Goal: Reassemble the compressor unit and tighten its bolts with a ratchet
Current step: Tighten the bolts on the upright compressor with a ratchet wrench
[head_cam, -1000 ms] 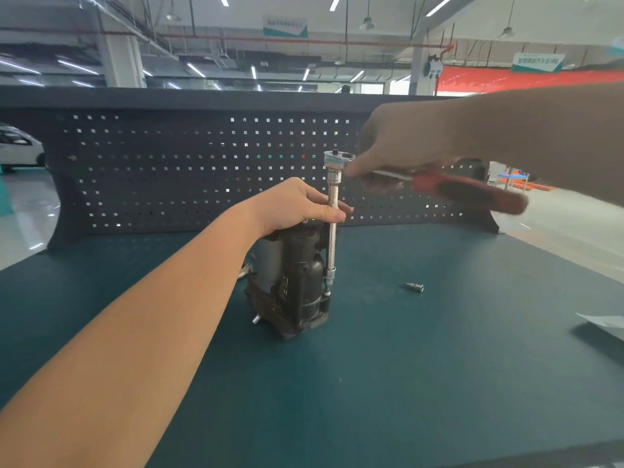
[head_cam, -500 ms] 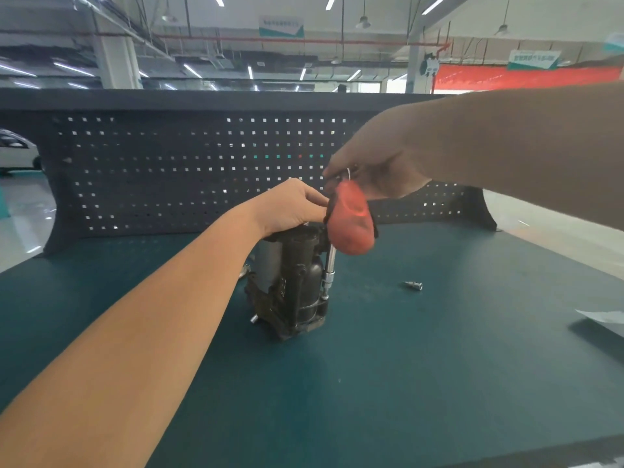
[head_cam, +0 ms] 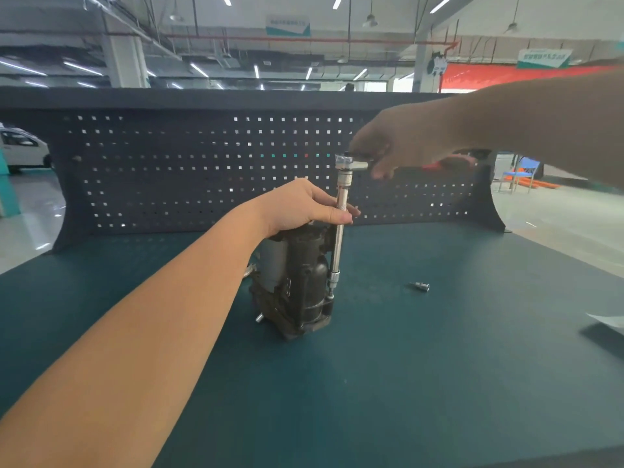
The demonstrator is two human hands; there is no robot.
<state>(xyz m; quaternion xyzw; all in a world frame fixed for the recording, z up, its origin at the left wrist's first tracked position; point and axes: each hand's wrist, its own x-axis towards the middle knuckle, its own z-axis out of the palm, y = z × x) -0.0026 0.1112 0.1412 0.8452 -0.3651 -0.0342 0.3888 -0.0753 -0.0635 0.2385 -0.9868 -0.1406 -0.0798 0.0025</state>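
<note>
The dark compressor unit (head_cam: 297,282) stands upright in the middle of the green bench. A long chrome extension bar (head_cam: 339,228) rises vertically along its right side, its socket down on a bolt near the base. My left hand (head_cam: 304,206) rests on top of the compressor, fingers pinching the bar. The ratchet (head_cam: 351,162) sits on the bar's top; its red handle points right and away. My right hand (head_cam: 401,146) grips that handle close to the head.
A loose socket (head_cam: 420,286) lies on the bench to the right of the compressor. A dark pegboard panel (head_cam: 169,170) closes the back of the bench. White paper (head_cam: 607,320) lies at the right edge.
The ratchet handle, which pointed toward me half a second ago, has swung back round to the right with my right hand. My left hand stayed on the bar.
</note>
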